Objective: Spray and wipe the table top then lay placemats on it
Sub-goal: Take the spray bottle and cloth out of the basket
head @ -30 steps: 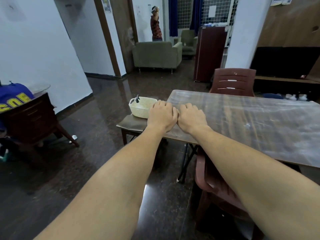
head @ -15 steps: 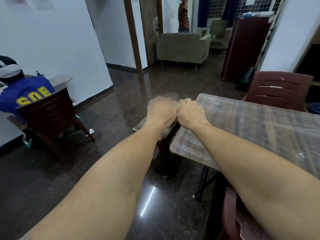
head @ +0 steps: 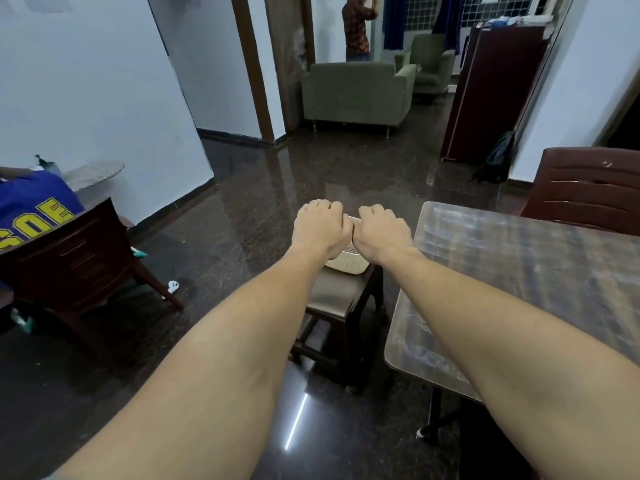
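Both fists had drifted left off the table (head: 519,271) corner and hung over the basket (head: 346,263) on the stool (head: 332,289). Left grip (head: 320,225) and right grip (head: 382,233) were curled tight, knuckles touching, with nothing visible in either. At right, just beside the stool, the table top looked glossy and streaked under a clear cover. Its right side ran out of frame, and the right forearm crossed its near edge. The fists hid most of the basket.
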